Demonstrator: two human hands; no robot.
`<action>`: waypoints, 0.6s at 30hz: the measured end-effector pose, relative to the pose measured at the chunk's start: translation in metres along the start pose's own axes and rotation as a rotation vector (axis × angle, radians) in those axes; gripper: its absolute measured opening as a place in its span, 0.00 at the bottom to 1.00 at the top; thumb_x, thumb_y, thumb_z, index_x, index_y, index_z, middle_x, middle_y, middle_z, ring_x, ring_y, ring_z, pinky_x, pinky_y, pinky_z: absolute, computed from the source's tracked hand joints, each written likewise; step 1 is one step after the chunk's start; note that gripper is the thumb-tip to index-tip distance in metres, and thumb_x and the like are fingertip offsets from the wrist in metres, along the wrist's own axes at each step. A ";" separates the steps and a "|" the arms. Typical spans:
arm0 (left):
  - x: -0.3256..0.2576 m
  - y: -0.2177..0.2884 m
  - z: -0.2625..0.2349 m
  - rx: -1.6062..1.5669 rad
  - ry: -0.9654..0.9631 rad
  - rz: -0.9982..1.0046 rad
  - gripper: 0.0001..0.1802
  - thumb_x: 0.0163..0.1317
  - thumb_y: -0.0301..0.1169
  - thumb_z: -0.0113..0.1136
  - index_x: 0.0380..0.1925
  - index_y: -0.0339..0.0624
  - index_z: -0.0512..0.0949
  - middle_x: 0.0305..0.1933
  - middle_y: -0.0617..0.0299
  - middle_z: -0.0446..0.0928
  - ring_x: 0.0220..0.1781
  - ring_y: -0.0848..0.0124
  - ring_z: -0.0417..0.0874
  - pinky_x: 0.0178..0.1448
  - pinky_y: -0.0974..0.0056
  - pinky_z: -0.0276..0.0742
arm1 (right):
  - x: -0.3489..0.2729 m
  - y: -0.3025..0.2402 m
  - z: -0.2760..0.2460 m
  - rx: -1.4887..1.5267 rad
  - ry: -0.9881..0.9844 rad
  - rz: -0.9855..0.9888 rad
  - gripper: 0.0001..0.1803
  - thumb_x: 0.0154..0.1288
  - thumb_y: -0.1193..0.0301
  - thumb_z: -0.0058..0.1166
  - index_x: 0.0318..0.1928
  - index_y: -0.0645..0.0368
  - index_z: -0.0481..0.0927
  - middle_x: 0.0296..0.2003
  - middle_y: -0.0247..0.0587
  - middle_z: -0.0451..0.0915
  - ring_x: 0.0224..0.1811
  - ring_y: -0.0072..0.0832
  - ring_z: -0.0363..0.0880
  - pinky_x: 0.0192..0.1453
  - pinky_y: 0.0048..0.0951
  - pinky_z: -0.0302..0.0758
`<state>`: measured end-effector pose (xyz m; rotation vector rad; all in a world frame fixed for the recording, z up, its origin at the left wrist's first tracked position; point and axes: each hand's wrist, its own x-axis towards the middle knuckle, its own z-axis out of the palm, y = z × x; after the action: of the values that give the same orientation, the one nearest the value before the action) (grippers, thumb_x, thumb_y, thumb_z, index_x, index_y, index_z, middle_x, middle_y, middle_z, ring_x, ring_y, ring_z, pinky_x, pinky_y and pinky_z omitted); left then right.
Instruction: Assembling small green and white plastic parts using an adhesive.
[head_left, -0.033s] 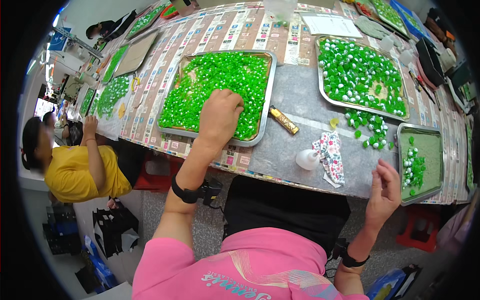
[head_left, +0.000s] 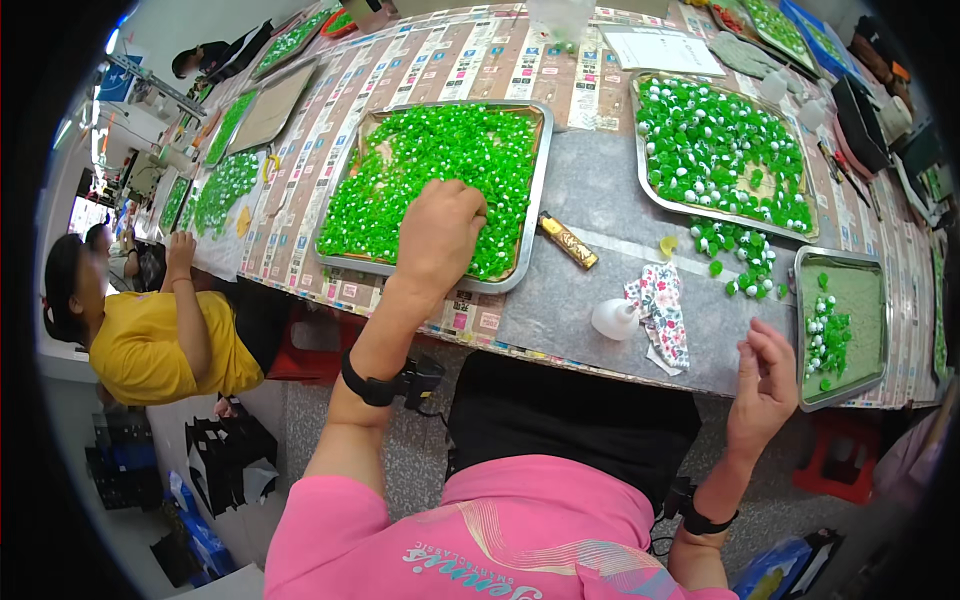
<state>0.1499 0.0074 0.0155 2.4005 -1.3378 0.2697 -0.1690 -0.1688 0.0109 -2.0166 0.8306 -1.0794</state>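
My left hand (head_left: 440, 235) reaches over the front of a metal tray (head_left: 545, 165) filled with small bright green pieces with white specks (head_left: 430, 145). Its fingers are curled down at the pieces, and what they pinch, if anything, is hidden. To the right, my right hand (head_left: 765, 385) hovers by the table's front edge, left of a smaller tray (head_left: 868, 340) with a small cluster of green and white pieces (head_left: 828, 335). Its fingers are loosely bent, apart from the thumb, with nothing visible between them. Beside it are a white squeeze bottle (head_left: 615, 319) and a floral cloth (head_left: 663, 310).
A yellow tube-shaped packet (head_left: 568, 241) lies between the trays. Another tray (head_left: 645, 175) at the right holds green pieces with white balls, and a loose pile (head_left: 740, 258) spreads before it. A person in a yellow shirt (head_left: 175, 345) sits at the left. Pliers (head_left: 845, 168) lie far right.
My right hand has shifted very slightly. Otherwise the hands and the things on the table look the same.
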 end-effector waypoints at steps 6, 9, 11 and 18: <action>0.009 0.001 -0.010 0.110 -0.164 0.079 0.05 0.49 0.28 0.61 0.26 0.41 0.76 0.31 0.55 0.74 0.39 0.55 0.75 0.44 0.55 0.71 | -0.009 -0.019 0.017 0.059 -0.129 0.014 0.06 0.56 0.83 0.56 0.36 0.65 0.79 0.38 0.44 0.80 0.41 0.30 0.79 0.45 0.26 0.74; 0.012 -0.002 -0.010 0.078 -0.178 0.107 0.05 0.49 0.27 0.61 0.27 0.40 0.75 0.30 0.55 0.73 0.39 0.55 0.74 0.44 0.55 0.71 | -0.011 -0.024 0.024 0.083 -0.180 -0.020 0.07 0.54 0.83 0.57 0.35 0.64 0.80 0.36 0.44 0.81 0.39 0.32 0.80 0.44 0.27 0.74; 0.011 -0.005 -0.010 -0.003 -0.115 0.117 0.06 0.48 0.26 0.61 0.26 0.39 0.75 0.28 0.55 0.73 0.37 0.56 0.75 0.42 0.56 0.72 | -0.013 -0.026 0.027 0.106 -0.212 -0.032 0.07 0.54 0.83 0.57 0.35 0.64 0.80 0.36 0.44 0.81 0.38 0.33 0.80 0.43 0.26 0.74; -0.009 0.000 -0.018 -0.763 -0.008 -0.245 0.05 0.54 0.23 0.63 0.29 0.36 0.75 0.32 0.60 0.77 0.33 0.73 0.79 0.37 0.69 0.75 | -0.011 -0.031 0.040 0.174 -0.286 0.013 0.15 0.51 0.82 0.60 0.42 0.61 0.79 0.40 0.45 0.80 0.40 0.34 0.79 0.41 0.28 0.75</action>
<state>0.1457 0.0215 0.0284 1.8688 -0.9012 -0.2755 -0.1323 -0.1326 0.0143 -1.9553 0.5800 -0.8004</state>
